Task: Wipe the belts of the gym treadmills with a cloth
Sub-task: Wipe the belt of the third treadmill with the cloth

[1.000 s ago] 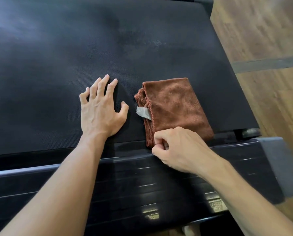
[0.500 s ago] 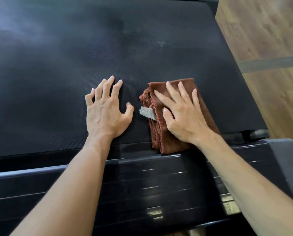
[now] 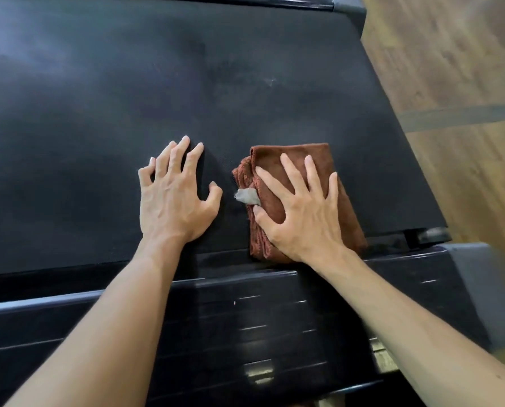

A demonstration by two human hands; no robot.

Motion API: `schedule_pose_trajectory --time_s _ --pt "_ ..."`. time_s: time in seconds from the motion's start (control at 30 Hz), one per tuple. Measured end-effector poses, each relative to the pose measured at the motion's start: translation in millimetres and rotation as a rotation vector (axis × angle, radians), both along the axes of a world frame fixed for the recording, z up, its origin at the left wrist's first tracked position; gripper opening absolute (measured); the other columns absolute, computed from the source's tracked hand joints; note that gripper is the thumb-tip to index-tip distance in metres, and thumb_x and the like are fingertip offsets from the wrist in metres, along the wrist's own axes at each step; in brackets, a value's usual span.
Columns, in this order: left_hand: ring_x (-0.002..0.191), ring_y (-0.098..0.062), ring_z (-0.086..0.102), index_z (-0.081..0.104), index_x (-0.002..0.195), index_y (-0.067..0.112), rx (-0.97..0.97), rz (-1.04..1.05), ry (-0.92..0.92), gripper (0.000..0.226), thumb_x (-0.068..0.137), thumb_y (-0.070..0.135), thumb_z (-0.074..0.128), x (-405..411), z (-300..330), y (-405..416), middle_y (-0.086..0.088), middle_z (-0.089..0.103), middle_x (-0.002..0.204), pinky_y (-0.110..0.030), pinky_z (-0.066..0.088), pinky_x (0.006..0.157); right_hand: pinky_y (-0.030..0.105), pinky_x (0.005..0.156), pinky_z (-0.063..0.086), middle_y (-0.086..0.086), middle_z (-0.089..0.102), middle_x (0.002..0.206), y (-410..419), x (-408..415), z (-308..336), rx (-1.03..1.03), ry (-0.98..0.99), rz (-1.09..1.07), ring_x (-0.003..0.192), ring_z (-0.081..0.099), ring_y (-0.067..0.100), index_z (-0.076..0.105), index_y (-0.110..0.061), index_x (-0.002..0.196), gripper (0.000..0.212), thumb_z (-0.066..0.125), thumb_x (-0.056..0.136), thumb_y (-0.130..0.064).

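Observation:
A black textured treadmill belt (image 3: 127,98) fills most of the view. A folded brown cloth (image 3: 340,198) with a small grey label lies on the belt near its near edge, right of centre. My right hand (image 3: 301,212) lies flat on the cloth with fingers spread, pressing it down. My left hand (image 3: 174,198) rests on the bare belt just left of the cloth, fingers spread and slightly arched. A faint whitish smudge (image 3: 270,81) shows on the belt farther away.
A glossy black end cover (image 3: 245,333) of the treadmill runs across the bottom, under my forearms. A grey corner cap (image 3: 480,274) sits at its right end. Wooden floor (image 3: 451,69) lies to the right of the belt.
My right hand went from pinching the cloth's near corner to lying flat on top of it with fingers spread. My left hand stayed on the belt.

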State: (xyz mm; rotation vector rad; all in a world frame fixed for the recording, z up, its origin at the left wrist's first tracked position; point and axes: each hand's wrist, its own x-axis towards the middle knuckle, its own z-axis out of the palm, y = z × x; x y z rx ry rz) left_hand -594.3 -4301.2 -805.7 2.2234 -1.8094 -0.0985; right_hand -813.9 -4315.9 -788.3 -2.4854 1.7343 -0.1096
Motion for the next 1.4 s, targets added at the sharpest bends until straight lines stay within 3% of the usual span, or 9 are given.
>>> schedule_pose_trajectory --time_s 0.17,0.27,0.37,0.5,0.7,0.87,1.07,1.23,1.4 --pt "0.155 -0.018 0.017 0.035 0.155 0.028 -0.005 0.005 0.000 0.074 0.088 0.057 0.035 -1.6 0.8 -0.1 0.003 0.026 0.167 -0.046 0.017 0.122 0.074 0.119 0.000 -0.004 0.008 0.175 1.9 4.0 -0.4 0.010 -0.018 -0.056 0.160 -0.003 0.034 0.024 -0.053 0.159 0.076 0.026 0.088 -0.079" --pt "0.155 -0.018 0.019 0.036 0.155 0.028 -0.008 0.005 0.002 0.073 0.087 0.057 0.036 -1.2 1.3 1.2 0.002 0.027 0.166 -0.047 0.018 0.121 0.079 0.115 -0.006 -0.003 -0.002 0.175 4.0 4.3 1.6 0.021 0.016 -0.077 0.159 -0.014 0.038 0.019 -0.055 0.160 0.093 0.027 0.076 -0.095" --pt "0.155 -0.018 0.018 0.036 0.155 0.028 -0.008 0.006 0.003 0.074 0.087 0.057 0.035 -1.2 1.8 0.2 0.003 0.027 0.167 -0.047 0.018 0.122 0.084 0.112 -0.005 0.006 -0.015 0.173 7.0 6.5 2.6 0.020 0.054 -0.168 0.154 -0.022 0.047 0.014 -0.056 0.159 0.095 0.029 0.073 -0.095" --pt "0.155 -0.018 0.018 0.035 0.155 0.028 -0.001 0.003 0.001 0.074 0.088 0.057 0.035 -1.7 2.9 0.2 0.002 0.027 0.166 -0.047 0.018 0.122 0.081 0.115 0.002 0.005 -0.009 0.174 8.3 7.1 0.9 0.062 0.090 -0.188 0.156 -0.013 0.046 0.003 -0.057 0.159 0.090 0.022 0.078 -0.091" --pt "0.155 -0.019 0.018 0.035 0.155 0.027 0.002 0.001 0.003 0.074 0.088 0.057 0.034 -1.9 3.5 1.3 0.002 0.026 0.167 -0.047 0.018 0.121 0.074 0.118 0.008 0.003 0.001 0.174 4.1 9.8 -2.3 0.056 0.020 -0.240 0.158 -0.003 0.042 0.022 -0.055 0.158 0.076 0.021 0.084 -0.073" --pt "0.155 -0.018 0.018 0.035 0.155 0.027 -0.003 0.000 0.000 0.074 0.088 0.057 0.034 -1.6 3.4 0.9 0.002 0.026 0.167 -0.047 0.018 0.121 0.072 0.121 0.003 0.002 0.006 0.175 -15.2 11.3 -6.7 0.032 -0.049 -0.341 0.159 -0.004 0.039 0.023 -0.053 0.159 0.063 0.039 0.098 -0.059" --pt "0.155 -0.018 0.018 0.037 0.155 0.026 -0.007 0.001 0.002 0.073 0.088 0.056 0.034 -2.9 1.3 0.5 0.002 0.028 0.166 -0.047 0.019 0.121 0.075 0.119 -0.006 0.006 0.010 0.174 -131.7 23.1 3.7 0.065 -0.072 -0.573 0.158 -0.006 0.044 0.026 -0.047 0.160 0.059 0.033 0.103 -0.060" --pt "0.154 -0.018 0.020 0.037 0.154 0.027 -0.011 0.005 -0.006 0.072 0.088 0.055 0.037 -1.9 1.5 0.0 0.003 0.028 0.165 -0.046 0.021 0.119 0.073 0.118 -0.011 0.002 0.014 0.173 -204.4 73.6 14.1 0.140 -0.013 -0.274 0.158 -0.002 0.041 0.028 -0.050 0.159 0.065 0.027 0.099 -0.072" --pt "0.154 -0.018 0.020 0.038 0.154 0.027 -0.004 0.005 -0.005 0.072 0.088 0.055 0.036 -2.4 2.4 -0.3 0.003 0.028 0.166 -0.046 0.022 0.119 0.062 0.124 -0.010 -0.001 0.017 0.173 -147.7 85.6 5.9 0.084 -0.029 0.028 0.160 -0.001 0.031 0.032 -0.050 0.158 0.056 0.029 0.103 -0.063"
